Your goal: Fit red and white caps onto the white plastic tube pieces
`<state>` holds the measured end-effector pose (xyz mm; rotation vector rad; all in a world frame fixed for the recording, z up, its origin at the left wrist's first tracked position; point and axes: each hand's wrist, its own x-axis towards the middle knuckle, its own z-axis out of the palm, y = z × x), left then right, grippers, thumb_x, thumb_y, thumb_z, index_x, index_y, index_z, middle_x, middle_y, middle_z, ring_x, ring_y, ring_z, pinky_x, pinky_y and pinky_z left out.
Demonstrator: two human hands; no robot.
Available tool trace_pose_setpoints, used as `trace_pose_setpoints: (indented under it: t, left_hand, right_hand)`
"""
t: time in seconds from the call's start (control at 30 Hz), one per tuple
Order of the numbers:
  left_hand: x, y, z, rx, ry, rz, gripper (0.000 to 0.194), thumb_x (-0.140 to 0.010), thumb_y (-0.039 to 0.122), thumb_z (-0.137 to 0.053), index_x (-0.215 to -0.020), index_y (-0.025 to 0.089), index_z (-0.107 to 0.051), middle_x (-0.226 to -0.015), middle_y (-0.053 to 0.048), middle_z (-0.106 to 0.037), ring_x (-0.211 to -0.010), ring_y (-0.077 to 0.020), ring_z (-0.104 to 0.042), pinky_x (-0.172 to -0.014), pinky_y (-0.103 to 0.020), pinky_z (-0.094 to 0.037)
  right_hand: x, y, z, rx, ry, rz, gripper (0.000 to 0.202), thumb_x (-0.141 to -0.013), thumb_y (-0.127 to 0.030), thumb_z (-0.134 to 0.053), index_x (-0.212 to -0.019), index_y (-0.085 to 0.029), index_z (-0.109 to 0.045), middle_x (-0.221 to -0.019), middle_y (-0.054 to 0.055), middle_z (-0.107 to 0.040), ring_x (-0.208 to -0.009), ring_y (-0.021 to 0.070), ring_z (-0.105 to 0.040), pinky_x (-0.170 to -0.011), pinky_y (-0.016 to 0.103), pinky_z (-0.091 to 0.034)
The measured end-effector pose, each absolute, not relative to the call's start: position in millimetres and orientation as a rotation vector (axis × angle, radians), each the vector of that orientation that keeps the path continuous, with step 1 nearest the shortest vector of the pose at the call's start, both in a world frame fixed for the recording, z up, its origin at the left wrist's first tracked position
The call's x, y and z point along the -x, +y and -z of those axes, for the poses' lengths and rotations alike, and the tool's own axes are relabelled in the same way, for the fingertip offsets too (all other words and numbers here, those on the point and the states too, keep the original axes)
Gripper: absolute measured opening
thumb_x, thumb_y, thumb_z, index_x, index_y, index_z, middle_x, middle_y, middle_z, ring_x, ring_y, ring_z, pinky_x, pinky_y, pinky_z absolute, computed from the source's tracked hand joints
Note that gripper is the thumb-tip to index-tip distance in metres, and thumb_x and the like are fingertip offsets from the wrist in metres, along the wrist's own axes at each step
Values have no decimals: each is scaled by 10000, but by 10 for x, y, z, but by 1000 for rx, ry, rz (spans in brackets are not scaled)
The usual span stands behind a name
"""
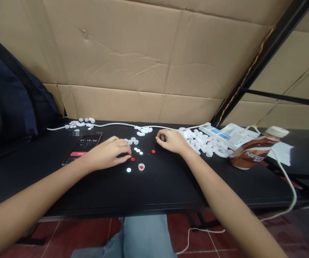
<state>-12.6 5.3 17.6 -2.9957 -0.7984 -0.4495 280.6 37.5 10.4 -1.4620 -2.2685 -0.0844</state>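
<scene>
My left hand [111,152] hovers low over the black table, fingers bent and a gap showing between thumb and fingers. Its tips are right by a small red disc [132,159]. My right hand [172,140] is curled, thumb against the fingers; whatever it may hold is hidden. A second red disc [153,152] lies just below it. Between the hands are several small white discs [138,151] and a few clear plastic caps [133,141]. Nearer to me, a cap with red inside [141,167] sits beside a white disc [129,170].
A phone [85,143] showing a timer lies under my left forearm. White caps [204,143] are heaped at right, with smaller groups [143,130] at the back. A power strip [224,134], a brown Nescafé bottle [252,150] and a white cable stand right. A dark backpack [17,82] leans left.
</scene>
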Motion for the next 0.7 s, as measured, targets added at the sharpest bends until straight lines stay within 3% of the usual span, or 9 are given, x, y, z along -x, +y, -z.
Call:
trace_pose_setpoints:
  t: [0.17, 0.7]
  left_hand:
    - [273, 175, -191, 2852, -922, 392, 233, -935, 352, -498, -901, 196, -668, -888, -37, -668, -856, -189, -601, -827, -329, -375]
    - [298, 264, -114, 2945, -1052, 400, 231, -946, 266, -447, -966, 177, -659, -940, -56, -644, -836, -173, -611, -777, -297, -461]
  right_hand:
    - [-2807, 369, -105, 1456, -2266, 87, 128, -801, -291, -540, -802, -210, -639, -711, -2, -637, -618, 132, -538, -579, 271, -333]
    - [-2802, 374, -104, 1474, -2272, 74, 140, -809, -303, -537, -806, -212, -644, -710, -1, -639, -620, 138, -541, -570, 276, -327]
